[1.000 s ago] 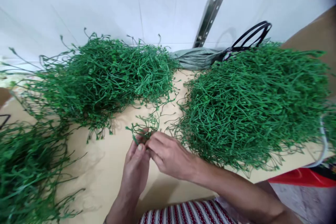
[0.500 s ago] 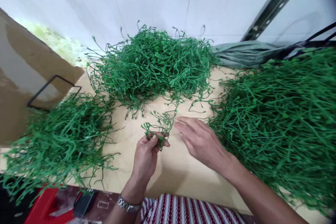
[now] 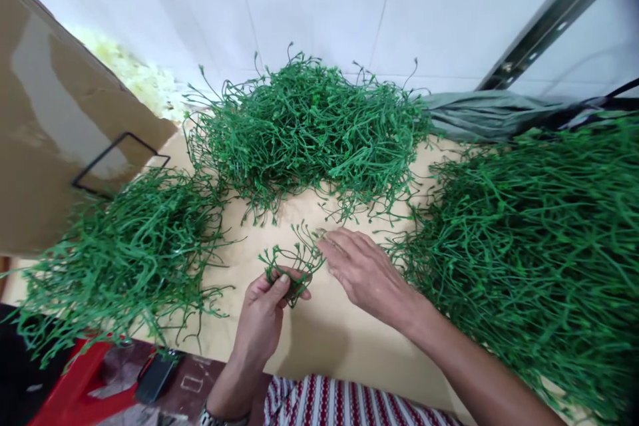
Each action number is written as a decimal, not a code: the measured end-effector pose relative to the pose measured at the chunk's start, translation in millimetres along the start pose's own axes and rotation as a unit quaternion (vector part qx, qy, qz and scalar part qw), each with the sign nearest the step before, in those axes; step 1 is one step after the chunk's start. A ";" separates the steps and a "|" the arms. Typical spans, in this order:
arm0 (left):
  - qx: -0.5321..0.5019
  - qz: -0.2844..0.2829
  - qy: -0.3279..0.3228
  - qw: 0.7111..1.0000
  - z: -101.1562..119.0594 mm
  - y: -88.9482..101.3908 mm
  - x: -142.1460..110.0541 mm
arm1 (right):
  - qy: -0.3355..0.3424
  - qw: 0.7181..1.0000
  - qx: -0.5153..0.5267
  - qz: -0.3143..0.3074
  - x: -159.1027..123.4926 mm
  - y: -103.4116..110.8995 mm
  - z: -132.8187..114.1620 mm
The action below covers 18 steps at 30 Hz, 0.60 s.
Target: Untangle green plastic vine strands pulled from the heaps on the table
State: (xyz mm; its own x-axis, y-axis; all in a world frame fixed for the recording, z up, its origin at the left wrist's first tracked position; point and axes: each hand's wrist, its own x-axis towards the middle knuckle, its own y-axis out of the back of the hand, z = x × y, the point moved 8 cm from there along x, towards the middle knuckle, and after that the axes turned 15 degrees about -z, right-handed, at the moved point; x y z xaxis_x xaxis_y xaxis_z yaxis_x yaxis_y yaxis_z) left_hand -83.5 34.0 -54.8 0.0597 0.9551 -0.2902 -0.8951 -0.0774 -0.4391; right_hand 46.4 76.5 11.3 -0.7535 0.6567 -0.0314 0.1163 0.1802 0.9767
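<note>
Between the thumb and fingers of my left hand (image 3: pixel 267 309) is a small bunch of green artificial stems (image 3: pixel 294 266), thin and curly with tiny budded tips fanning upward. My right hand (image 3: pixel 359 273) is just to the right, its fingers drawn together and pinching at a stem tip on the bunch's upper right side; the fingertips partly hide the contact. Both hands are over the middle of the pale tabletop (image 3: pixel 319 346). Behind them lies a big heap of similar green stems (image 3: pixel 304 126), with some loose strands along its front edge.
A second stem pile (image 3: pixel 134 253) lies at left, overhanging the front edge, and a larger one (image 3: pixel 539 253) fills the right. A cardboard box (image 3: pixel 64 100) with a black wire frame (image 3: pixel 120 156) stands at left. Below are a red stool (image 3: pixel 80 386) and a dark device (image 3: pixel 157 376).
The view has shifted, so the piles appear a little further right. Both hands stay close together, and the right fingers have come nearer to the bunch's tips. The left hand keeps its hold.
</note>
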 end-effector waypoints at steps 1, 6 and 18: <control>0.008 -0.008 0.003 1.000 -0.7 -1.5 2.0 | -0.014 1.000 -0.008 0.002 2.0 2.3 6.3; 0.037 -0.063 0.011 0.997 -8.6 -16.3 7.2 | -0.120 0.990 -0.055 -0.047 23.3 10.3 52.6; 0.050 0.044 -0.082 0.994 7.9 27.4 4.3 | -0.294 0.953 -0.041 -0.061 54.6 41.3 137.9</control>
State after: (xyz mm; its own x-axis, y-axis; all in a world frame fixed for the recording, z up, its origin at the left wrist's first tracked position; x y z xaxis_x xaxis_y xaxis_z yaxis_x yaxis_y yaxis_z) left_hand -111.3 38.2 -61.4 -0.0859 0.9803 -0.1780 -0.9336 -0.1416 -0.3292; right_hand 99.3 220.7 20.7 -0.2633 0.9354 -0.2359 -0.0177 0.2398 0.9707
